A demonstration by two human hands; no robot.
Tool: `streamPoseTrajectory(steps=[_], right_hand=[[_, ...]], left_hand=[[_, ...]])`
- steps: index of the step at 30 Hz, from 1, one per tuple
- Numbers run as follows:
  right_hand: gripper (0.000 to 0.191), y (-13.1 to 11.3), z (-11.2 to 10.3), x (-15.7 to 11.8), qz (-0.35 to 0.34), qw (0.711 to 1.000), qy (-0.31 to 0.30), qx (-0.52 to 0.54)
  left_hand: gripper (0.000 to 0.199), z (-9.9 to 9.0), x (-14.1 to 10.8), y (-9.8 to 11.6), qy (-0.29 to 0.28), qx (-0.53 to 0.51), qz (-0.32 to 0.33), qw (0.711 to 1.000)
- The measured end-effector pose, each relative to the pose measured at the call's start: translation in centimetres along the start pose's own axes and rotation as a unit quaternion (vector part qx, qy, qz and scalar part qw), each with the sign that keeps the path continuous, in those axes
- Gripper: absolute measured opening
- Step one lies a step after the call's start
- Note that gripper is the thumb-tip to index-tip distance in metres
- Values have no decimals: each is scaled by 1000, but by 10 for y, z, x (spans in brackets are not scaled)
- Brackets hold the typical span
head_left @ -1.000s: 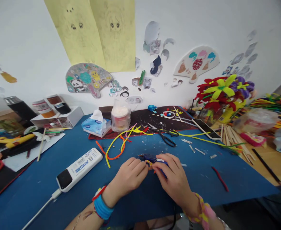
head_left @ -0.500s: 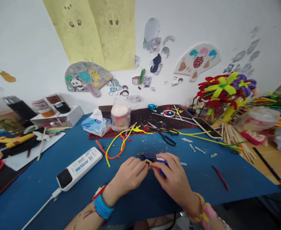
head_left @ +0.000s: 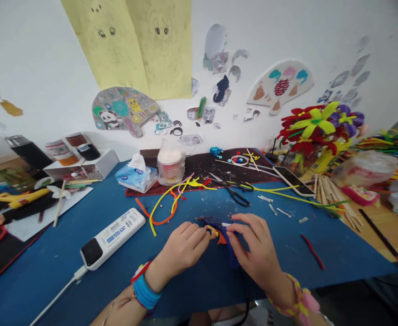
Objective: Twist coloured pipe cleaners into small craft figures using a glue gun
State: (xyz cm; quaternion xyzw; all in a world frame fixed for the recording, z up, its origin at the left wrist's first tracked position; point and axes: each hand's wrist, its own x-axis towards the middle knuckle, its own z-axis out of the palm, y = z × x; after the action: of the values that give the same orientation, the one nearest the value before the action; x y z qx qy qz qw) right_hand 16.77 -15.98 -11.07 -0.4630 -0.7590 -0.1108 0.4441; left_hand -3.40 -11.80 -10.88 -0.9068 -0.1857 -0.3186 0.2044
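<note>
Head view: a small dark blue piece [head_left: 223,231] is held low over a blue craft mat [head_left: 42,280], at about 6 o'clock from the middle of the view. Its exact kind cannot be told, as much of it is covered by the hands. A yellow twist [head_left: 212,232] is seen at its left end, with an orange scrap [head_left: 222,239] just beside it.

The left hand [head_left: 181,251] is almost closed, its fingertips [head_left: 203,235] curled in and pinched on the yellow twist. The right hand [head_left: 258,253] is much more open, with the fingers spread and arched. Its fingertips [head_left: 236,230] are placed at the top of the blue piece, but whether it is gripped or only touched cannot be told.

For work this fine, the pinch is best kept close to the twist, with the wrists low and the piece steadied by the other hand.

Black-handled scissors [head_left: 236,196] are laid at 12 o'clock from the hands, yellow and orange pipe cleaners [head_left: 161,213] at 10 o'clock, a white power bank [head_left: 112,238] at 9 o'clock, and a red pipe cleaner [head_left: 312,252] at 3 o'clock.
</note>
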Motion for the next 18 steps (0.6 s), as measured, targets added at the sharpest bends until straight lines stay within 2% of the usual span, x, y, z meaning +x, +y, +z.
streamPoseTrajectory(steps=[7, 18], right_hand=[[14, -9, 7, 1, -48, 998, -27, -22], [14, -11, 11, 2, -43, 999, -32, 8]], left_hand=[[7, -2, 2, 0, 7, 2, 3, 1000], [6, -1, 0, 0, 3, 3, 5, 1000]])
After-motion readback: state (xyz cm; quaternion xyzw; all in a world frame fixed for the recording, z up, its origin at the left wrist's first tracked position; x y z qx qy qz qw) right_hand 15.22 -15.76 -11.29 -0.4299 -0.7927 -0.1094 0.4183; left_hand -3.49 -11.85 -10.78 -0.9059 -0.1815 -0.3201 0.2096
